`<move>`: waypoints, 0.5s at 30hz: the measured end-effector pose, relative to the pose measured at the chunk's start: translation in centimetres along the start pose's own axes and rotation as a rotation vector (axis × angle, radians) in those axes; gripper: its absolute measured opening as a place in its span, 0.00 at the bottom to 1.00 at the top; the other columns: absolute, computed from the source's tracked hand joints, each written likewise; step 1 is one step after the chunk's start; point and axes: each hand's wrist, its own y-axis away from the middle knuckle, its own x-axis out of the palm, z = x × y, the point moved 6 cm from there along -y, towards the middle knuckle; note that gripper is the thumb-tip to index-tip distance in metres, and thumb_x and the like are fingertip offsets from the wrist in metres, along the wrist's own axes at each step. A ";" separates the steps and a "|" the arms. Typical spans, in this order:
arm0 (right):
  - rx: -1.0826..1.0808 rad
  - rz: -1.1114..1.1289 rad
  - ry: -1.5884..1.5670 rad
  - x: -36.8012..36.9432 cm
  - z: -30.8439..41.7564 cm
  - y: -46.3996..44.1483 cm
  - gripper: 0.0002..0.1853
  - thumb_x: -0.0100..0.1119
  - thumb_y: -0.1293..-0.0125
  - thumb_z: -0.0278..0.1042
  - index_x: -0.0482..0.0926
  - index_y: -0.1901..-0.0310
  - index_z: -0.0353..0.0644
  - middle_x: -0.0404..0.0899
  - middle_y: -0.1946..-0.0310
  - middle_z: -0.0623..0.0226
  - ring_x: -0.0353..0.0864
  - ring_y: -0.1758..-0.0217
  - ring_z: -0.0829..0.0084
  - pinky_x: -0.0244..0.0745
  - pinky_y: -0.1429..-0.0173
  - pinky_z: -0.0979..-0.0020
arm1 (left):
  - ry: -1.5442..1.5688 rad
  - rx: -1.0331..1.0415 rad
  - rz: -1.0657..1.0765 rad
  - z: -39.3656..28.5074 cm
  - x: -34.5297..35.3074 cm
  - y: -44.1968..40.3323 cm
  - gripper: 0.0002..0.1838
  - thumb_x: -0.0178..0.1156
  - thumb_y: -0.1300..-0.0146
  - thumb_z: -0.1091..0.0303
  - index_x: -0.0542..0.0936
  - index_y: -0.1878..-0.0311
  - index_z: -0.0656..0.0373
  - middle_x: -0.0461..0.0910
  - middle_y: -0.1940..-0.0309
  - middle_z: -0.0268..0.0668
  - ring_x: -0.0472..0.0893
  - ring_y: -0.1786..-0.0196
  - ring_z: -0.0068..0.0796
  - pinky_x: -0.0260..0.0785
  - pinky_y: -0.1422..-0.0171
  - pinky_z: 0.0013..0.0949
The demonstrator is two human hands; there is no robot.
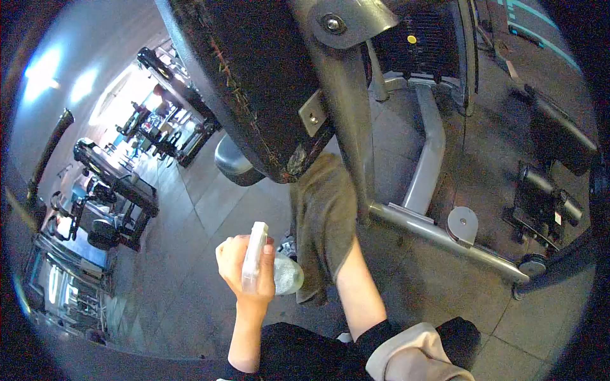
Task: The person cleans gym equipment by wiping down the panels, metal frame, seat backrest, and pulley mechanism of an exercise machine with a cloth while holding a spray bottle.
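My left hand [230, 263] is closed around the neck of a spray bottle [288, 277] with a white spray head, held upright above the floor. The bottle's body is clear and greenish. My right forearm [361, 289] reaches up to a grey-brown cloth [324, 209], which drapes over my right hand and hides its fingers. The cloth's upper end meets the lower end of a black machine pad [248, 82], whose underside shows a worn, stapled seam. Whether the cloth presses on the pad or only passes behind it, I cannot tell.
A grey frame tube [457, 244] runs low across the right side, with a round grey disc [463, 222] on it. Behind stands a black weight-stack housing [416, 41]. Another padded machine [553, 127] is at far right. Several gym machines [114, 181] line the left. The floor [184, 279] is tiled.
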 end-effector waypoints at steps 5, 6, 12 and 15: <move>0.124 0.046 -0.313 0.5 -0.9 -0.1 0.21 0.58 0.40 0.36 0.71 0.47 0.38 0.74 0.51 0.61 0.73 0.50 0.67 0.71 0.47 0.69 | 0.015 0.011 0.002 -0.1 -0.7 0.0 0.08 0.57 0.47 0.66 0.78 0.71 0.61 0.77 0.77 0.36 0.72 0.73 0.36 0.59 0.58 0.36; 0.174 0.056 -0.420 0.6 -1.7 0.4 0.21 0.58 0.40 0.36 0.71 0.47 0.38 0.75 0.51 0.61 0.73 0.50 0.67 0.71 0.48 0.69 | 0.013 -0.001 -0.003 0.2 -0.6 0.0 0.08 0.57 0.47 0.66 0.78 0.71 0.61 0.77 0.77 0.36 0.72 0.74 0.36 0.59 0.58 0.36; 0.354 0.063 -0.798 0.3 -4.6 2.6 0.20 0.58 0.40 0.36 0.71 0.47 0.38 0.75 0.51 0.61 0.74 0.51 0.67 0.72 0.48 0.69 | 0.076 -0.097 -0.001 0.9 -0.1 -0.1 0.15 0.55 0.42 0.60 0.79 0.70 0.66 0.76 0.74 0.40 0.72 0.67 0.35 0.61 0.59 0.34; 0.130 0.094 -0.083 2.1 -0.5 3.0 0.20 0.56 0.38 0.36 0.70 0.46 0.38 0.74 0.50 0.62 0.72 0.48 0.67 0.69 0.45 0.69 | 0.062 -0.053 -0.044 0.6 0.1 -0.3 0.11 0.56 0.45 0.63 0.79 0.71 0.63 0.78 0.75 0.37 0.73 0.70 0.36 0.60 0.56 0.36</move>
